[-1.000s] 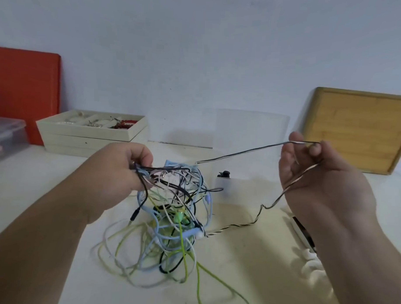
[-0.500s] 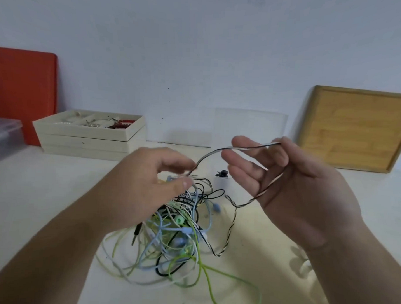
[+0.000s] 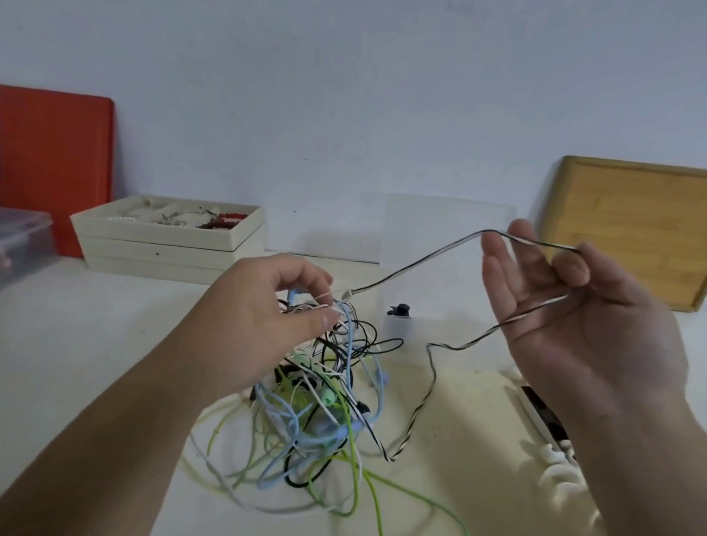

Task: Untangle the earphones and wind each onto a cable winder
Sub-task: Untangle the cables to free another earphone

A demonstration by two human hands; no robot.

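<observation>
From my seat this reads as a plain indoor sorting station, likely a home desk or small craft workspace, though I can't tell which. I see a pale tabletop (image 3: 81, 338) pushed against a bare bluish-white wall (image 3: 350, 87). Along the wall stand stacked cream trays (image 3: 164, 245) with small beads and trinkets in their compartments, a clear plastic box (image 3: 12, 240), an orange board (image 3: 55, 153) and a wooden tray (image 3: 634, 225) leaning upright.
</observation>
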